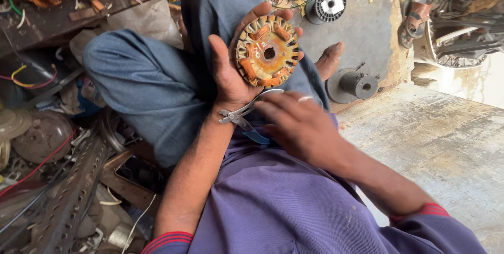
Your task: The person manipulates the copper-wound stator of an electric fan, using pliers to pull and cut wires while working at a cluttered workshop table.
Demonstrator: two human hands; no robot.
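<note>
Left hand (231, 73) gripping rusty stator (266, 50), right hand (296, 122) (blurred) on pliers (247, 115)

- Bare concrete floor (441, 143) lies open to the right of the right hand (299, 122).
- Scrap metal (58, 180) and wires (31, 170) crowd the left side.
- A wire spool (326, 4) and metal hub (353, 85) stand ahead.

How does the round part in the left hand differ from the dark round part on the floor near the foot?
The stator is flat, rusty orange with copper coils, held up in the left hand. The floor piece is dark grey, thicker, drum-shaped, lying untouched. Both are round with a centre hole.
</note>
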